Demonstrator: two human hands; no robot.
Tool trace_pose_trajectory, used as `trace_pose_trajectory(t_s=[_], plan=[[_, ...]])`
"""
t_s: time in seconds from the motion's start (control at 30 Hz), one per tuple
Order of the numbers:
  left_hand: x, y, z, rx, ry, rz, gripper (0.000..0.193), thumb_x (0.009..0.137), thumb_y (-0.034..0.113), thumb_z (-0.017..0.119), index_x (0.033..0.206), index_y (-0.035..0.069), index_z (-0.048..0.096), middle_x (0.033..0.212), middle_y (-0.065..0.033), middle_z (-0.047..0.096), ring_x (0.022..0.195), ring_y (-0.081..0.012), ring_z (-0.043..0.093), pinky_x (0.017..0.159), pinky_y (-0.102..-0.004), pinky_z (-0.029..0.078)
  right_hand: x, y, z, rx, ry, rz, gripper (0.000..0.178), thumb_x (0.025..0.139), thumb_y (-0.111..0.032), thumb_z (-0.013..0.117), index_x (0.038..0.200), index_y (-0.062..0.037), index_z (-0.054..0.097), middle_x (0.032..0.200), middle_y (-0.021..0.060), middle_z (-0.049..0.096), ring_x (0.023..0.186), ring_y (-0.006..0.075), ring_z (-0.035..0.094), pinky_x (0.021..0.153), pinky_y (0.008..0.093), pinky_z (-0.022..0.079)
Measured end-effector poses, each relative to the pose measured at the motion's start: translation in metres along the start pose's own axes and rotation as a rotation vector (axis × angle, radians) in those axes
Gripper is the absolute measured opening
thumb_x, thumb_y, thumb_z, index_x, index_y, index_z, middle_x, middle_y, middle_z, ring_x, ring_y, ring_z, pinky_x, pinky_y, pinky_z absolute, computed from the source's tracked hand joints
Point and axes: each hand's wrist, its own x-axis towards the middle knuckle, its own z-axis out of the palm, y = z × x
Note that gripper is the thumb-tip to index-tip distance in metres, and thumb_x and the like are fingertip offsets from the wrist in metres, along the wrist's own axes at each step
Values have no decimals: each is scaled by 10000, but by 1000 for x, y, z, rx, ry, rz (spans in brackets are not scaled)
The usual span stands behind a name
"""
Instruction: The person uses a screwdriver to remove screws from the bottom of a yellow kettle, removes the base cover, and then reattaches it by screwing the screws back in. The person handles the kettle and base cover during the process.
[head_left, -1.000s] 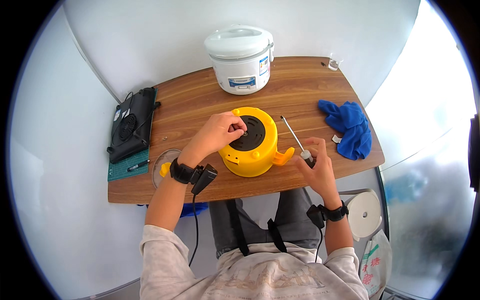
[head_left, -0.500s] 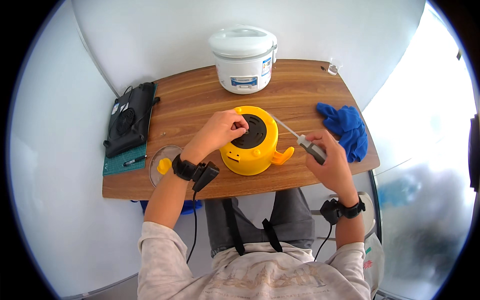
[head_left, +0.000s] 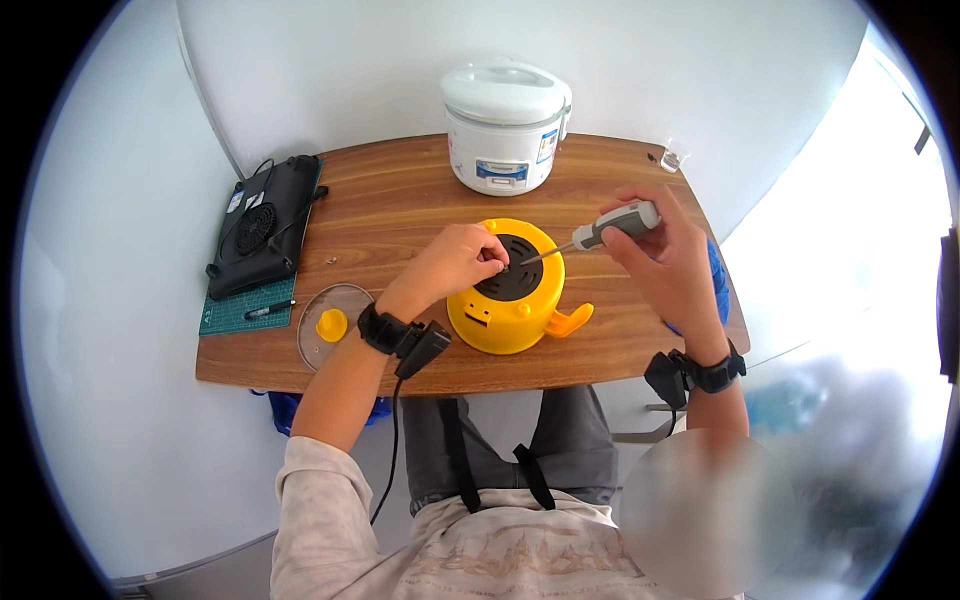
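A yellow pot-shaped appliance [head_left: 505,325] rests upside down on the table, its side handle [head_left: 570,320] pointing right. Set into its upturned base is a black slotted plate [head_left: 515,285]. My left hand [head_left: 450,268] reaches over the plate from the left with its fingertips pinched near the centre; what they hold, if anything, is too small to make out. In my right hand [head_left: 665,262] is a screwdriver with a grey and white grip [head_left: 615,226]. Its thin shaft slants down to the left, and the tip is over the plate near my left fingertips.
A white rice cooker [head_left: 505,135] stands at the back. On the left, a black appliance [head_left: 258,235] lies on a green cutting mat [head_left: 225,318] with a pen [head_left: 270,310]. Nearby is a clear lid with a yellow knob [head_left: 331,325]. A blue cloth [head_left: 718,290] and small clear cup [head_left: 674,157] are right.
My right hand has risen and tipped the screwdriver, bringing its tip from the pot's rim to over the black plate. My left hand keeps its pinch there. The whole view has shifted slightly.
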Motion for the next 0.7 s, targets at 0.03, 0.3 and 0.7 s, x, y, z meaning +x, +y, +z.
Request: trace_pose_trajectory(t_s=[0.03, 0.3, 0.7], plan=[[0, 0, 1, 0, 5, -1, 145, 920, 132, 719, 1019, 43, 777, 1003, -127, 720, 888, -220, 676, 794, -306, 541, 3, 1, 4, -22, 0, -39, 338, 885, -43, 720, 1188, -40, 569, 964, 119, 723, 912, 188, 736, 799, 282, 586], [0, -7, 1, -28, 27, 42, 153, 909, 118, 717, 1005, 13, 770, 971, -147, 726, 859, -244, 688, 785, -318, 547, 22, -12, 26, -143, -79, -167, 387, 860, -36, 680, 1216, -48, 528, 861, 128, 674, 740, 232, 685, 694, 322, 547], [-1, -6, 3, -35, 40, 56, 157, 912, 112, 721, 1023, 11, 768, 968, -148, 725, 839, -239, 678, 773, -307, 546, 35, -9, 38, -147, -117, -169, 384, 853, -49, 685, 1201, -40, 523, 844, 160, 687, 739, 276, 699, 686, 338, 553]])
